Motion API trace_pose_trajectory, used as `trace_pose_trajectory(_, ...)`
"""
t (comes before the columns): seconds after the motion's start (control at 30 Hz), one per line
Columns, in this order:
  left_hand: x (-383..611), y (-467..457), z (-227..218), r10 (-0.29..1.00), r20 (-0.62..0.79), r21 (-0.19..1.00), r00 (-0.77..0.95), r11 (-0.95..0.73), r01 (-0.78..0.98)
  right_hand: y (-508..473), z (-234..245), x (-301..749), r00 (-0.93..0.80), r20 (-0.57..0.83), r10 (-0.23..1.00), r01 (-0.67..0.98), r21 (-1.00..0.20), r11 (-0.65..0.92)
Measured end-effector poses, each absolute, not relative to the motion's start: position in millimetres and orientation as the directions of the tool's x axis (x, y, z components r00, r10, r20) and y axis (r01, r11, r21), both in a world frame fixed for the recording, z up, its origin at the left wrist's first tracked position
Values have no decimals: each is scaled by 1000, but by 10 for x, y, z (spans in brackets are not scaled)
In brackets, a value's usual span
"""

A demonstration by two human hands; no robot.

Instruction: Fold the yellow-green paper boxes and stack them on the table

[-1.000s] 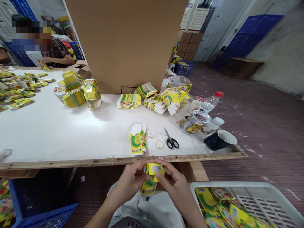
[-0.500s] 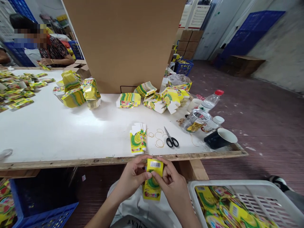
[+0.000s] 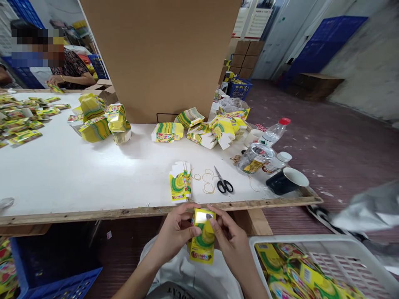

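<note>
Over my lap, just in front of the table edge, I hold a small yellow-green printed carton (image 3: 203,243) upright between both hands. My left hand (image 3: 178,226) grips its left side, thumb on the front face. My right hand (image 3: 229,232) closes on the upper right, its thumb pressed near the top of the front. Beyond the hands, a small stack of flat cartons (image 3: 180,182) lies on the white table (image 3: 77,178). Several rubber bands (image 3: 208,188) and black-handled scissors (image 3: 224,185) lie to its right.
At right, a white basket (image 3: 299,239) holds several yellow cartons. A dark mug (image 3: 277,182), a clear jar (image 3: 257,155) and bottles stand on the table's right end. Carton bundles (image 3: 168,132) lie before a tall cardboard sheet (image 3: 156,54). A blue crate (image 3: 62,282) stands lower left; a person (image 3: 73,66) sits far left.
My right thumb has moved up from the carton's middle to near its top. A blurred grey shape, seemingly a passing person's leg, has come further into view at the right.
</note>
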State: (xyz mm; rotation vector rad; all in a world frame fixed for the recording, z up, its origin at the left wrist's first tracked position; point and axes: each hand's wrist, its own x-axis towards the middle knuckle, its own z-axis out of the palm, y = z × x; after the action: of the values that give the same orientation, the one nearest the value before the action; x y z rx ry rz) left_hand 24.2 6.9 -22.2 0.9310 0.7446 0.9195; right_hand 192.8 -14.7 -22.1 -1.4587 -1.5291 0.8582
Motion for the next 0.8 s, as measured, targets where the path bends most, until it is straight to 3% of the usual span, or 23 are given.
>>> trace_pose_trajectory(0.13, 269, 132, -261, 900, -73, 964, 430, 174, -199, -226, -103, 2184, 83, 188, 979, 530, -840, 116)
trace_pose_trajectory(0.17, 247, 192, -296, 937, -41, 991, 346, 83, -107, -280, -48, 2333, 120, 221, 968, 623, -776, 99)
trace_pose_trajectory(0.23, 168, 364, -398, 996, 58, 977, 71, -71, 199, -412, 59, 2698, 221, 342, 913, 843, -537, -3)
trace_pose_trajectory(0.3, 70, 568, -526, 985, 77, 875, -156, 9, 484, -536, 126, 3035, 285, 371, 884, 937, -302, -175)
trace_pose_trajectory(0.33, 26, 662, -589, 981, 57, 861, -186, 46, 507, -577, 134, 3146, 289, 369, 883, 944, -266, -197)
trace_pose_trajectory(0.37, -13, 741, -644, 979, 42, 853, -199, 68, 517, -598, 126, 3203, 281, 347, 895, 943, -275, -190)
trace_pose_trajectory(0.47, -93, 858, -727, 978, 16, 862, -210, 93, 498, -531, 36, 3035, 196, 276, 941, 889, -454, -52)
trace_pose_trajectory(0.6, -125, 708, -576, 979, 50, 890, -196, 45, 454, -289, -55, 2366, 161, 366, 917, 769, -629, 116)
trace_pose_trajectory(0.7, -42, 432, -332, 993, 83, 921, -79, -46, 388, -153, -65, 1937, 54, 455, 889, 719, -636, 282)
trace_pose_trajectory(0.8, 93, 160, -117, 982, 114, 969, 149, -143, 202, -109, -92, 1738, -29, 441, 897, 665, -661, 347)
